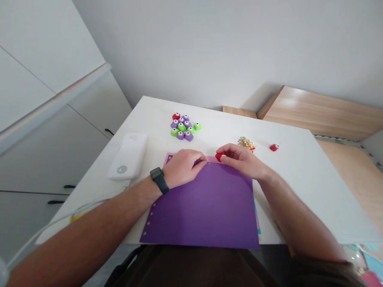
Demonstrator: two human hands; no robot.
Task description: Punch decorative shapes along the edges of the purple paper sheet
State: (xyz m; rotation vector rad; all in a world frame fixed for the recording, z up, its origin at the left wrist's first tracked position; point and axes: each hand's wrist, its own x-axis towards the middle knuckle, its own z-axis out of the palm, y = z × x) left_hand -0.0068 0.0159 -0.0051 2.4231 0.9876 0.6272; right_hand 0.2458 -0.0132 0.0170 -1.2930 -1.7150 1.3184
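Purple sheet (206, 211), which I view remotely lying on the table (302, 179), small pale cut-outs along its left margin; at its far edge I see a red punch (220, 156), partly hidden.

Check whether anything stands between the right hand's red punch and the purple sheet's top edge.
Nothing visible does: the red punch is at that edge of the purple sheet; the left hand is beside it, apart.
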